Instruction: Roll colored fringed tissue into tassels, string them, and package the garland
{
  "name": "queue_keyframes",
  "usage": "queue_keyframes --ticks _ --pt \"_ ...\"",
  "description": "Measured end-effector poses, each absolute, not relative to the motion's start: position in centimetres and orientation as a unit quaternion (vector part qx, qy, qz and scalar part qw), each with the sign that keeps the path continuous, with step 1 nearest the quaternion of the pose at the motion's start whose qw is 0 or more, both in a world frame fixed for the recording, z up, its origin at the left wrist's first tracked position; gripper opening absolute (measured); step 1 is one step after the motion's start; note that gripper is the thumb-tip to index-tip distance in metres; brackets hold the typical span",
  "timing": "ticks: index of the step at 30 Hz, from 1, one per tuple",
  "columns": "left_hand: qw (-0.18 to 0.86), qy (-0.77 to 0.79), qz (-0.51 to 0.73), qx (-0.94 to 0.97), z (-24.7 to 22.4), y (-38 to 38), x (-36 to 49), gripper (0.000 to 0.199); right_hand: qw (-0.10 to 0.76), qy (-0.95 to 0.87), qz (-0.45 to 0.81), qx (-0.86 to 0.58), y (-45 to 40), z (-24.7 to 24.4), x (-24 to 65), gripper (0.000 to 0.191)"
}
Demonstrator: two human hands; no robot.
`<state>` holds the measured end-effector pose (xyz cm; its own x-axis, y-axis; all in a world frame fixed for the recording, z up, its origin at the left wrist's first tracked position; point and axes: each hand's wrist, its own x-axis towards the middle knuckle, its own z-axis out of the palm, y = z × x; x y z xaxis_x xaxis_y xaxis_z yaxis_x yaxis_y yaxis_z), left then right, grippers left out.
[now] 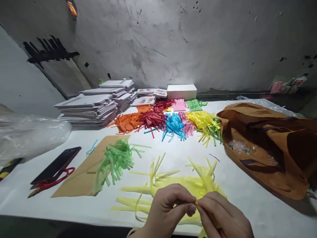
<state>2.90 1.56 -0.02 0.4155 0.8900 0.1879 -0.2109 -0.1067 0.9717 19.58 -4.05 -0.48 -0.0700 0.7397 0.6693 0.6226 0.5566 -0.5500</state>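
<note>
My left hand (170,206) and my right hand (220,211) meet fingertip to fingertip at the front of the table. Between the pinched fingertips shows a tiny yellow-orange piece (196,202), too small to make out fully. Just beneath and behind both hands lies yellow tissue paper (173,181) with its ends cut into fringe strips. The strips spread to the left and toward the back. My hands cover part of this paper, and some yellow shows below the right hand.
Green fringed paper (117,158) rests on a brown sheet (74,181) at left, near red-handled scissors (56,178) and a dark phone (56,165). Coloured fringe bundles (152,119) and stacked white packets (86,109) line the back. An open brown bag (260,132) stands right.
</note>
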Motion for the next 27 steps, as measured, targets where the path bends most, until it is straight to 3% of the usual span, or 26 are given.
queue_keyframes --ticks 4,7,11,16,27 --pt "0.488 0.261 0.469 0.688 -0.4 1.2 1.8 0.006 0.419 -0.788 0.089 -0.443 -4.1 0.5 20.0 0.015" --pt "0.462 0.249 0.464 0.713 -0.3 1.1 1.4 0.007 0.398 -0.795 0.120 -0.442 -4.2 1.1 20.0 0.017" --pt "0.477 0.266 0.442 0.712 -0.1 0.8 1.0 0.014 0.384 -0.802 0.133 -0.438 -4.7 1.0 19.6 0.016" --pt "0.459 0.268 0.427 0.731 -0.2 0.6 0.7 0.023 0.439 -0.748 0.164 -0.470 -5.2 0.0 19.2 0.012" --pt "0.541 0.312 0.387 0.678 -0.9 0.3 0.6 0.010 0.444 -0.732 0.222 -0.466 -5.3 0.4 19.5 0.014"
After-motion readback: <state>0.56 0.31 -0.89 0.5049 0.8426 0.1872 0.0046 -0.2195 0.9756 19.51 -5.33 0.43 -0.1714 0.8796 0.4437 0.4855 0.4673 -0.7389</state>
